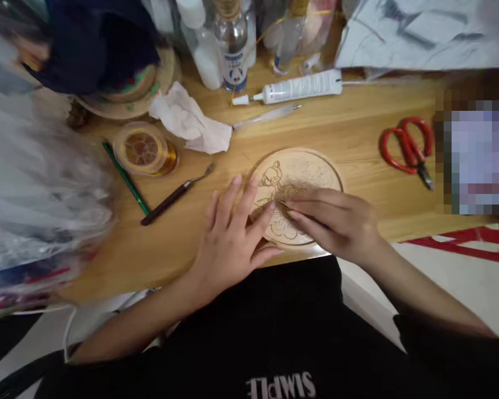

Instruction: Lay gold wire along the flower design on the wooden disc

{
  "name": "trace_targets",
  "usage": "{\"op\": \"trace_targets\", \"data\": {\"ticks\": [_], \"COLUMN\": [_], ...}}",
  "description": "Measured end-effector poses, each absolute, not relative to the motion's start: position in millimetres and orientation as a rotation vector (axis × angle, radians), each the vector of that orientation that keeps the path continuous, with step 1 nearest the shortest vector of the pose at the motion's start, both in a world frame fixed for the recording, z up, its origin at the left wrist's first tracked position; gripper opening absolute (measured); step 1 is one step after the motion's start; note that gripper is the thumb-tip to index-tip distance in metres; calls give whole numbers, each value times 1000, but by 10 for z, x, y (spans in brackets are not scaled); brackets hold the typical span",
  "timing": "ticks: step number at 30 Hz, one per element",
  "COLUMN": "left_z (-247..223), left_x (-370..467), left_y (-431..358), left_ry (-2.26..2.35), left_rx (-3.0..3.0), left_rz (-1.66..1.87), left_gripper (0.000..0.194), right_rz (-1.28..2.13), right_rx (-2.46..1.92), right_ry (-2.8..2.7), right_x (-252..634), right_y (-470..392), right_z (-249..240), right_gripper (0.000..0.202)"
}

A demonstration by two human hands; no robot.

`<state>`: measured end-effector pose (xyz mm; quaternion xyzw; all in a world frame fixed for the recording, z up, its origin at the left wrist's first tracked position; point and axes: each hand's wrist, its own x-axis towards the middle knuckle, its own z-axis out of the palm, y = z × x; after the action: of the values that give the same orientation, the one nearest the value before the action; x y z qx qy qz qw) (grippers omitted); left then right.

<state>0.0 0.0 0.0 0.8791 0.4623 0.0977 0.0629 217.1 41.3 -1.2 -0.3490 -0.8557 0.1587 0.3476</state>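
A round wooden plate (303,166) with a line pattern, partly traced in gold, lies near the table's front edge. My left hand (233,238) lies with fingers spread at the plate's left side, its index fingertip on the pattern. My right hand (336,219) is over the plate's right side, thumb and fingers pinched together, pointing left toward my left index fingertip. A thin dark tip shows at the pinch; the rest of what it holds is too small and hidden to name. The two hands nearly meet over the middle of the plate, covering part of the pattern.
Left on the table (199,210) are a gold wire spool (143,149), a green stick (125,177), a dark-handled tool (170,200) and crumpled tissue (191,119). Behind lie a white tube (301,87), a pen-like tool (270,115) and bottles. Red-handled cutters (407,147) are right.
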Motion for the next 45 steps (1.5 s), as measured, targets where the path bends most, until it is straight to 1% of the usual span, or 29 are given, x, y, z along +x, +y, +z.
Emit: {"op": "trace_targets", "data": {"ticks": [6,12,19,24,30,45], "left_z": [8,43,-35,-100,-125,-114], "left_x": [-27,-122,-189,-186,-190,-156], "left_y": [39,185,296,310,289,269], "left_ry": [1366,1235,1075,1043,1043,988], "left_rx": [2792,2831,2800,2767,2784,2888], "left_rz": [292,280,402,489,500,489], "left_gripper": [60,54,50,47,52,53], "right_rz": [393,408,444,398,362,298], "right_rx": [-904,-926,-1025,-1046,-1064,-1078], "right_ry": [-2228,-2227,-2175,-2189,-2251,-2297], "right_x": [2186,2178,2185,2151,2106,2075], "right_y": [385,387,341,282,274,257], "right_z": [19,15,66,79,110,119], "right_gripper": [11,11,15,18,17,17]}}
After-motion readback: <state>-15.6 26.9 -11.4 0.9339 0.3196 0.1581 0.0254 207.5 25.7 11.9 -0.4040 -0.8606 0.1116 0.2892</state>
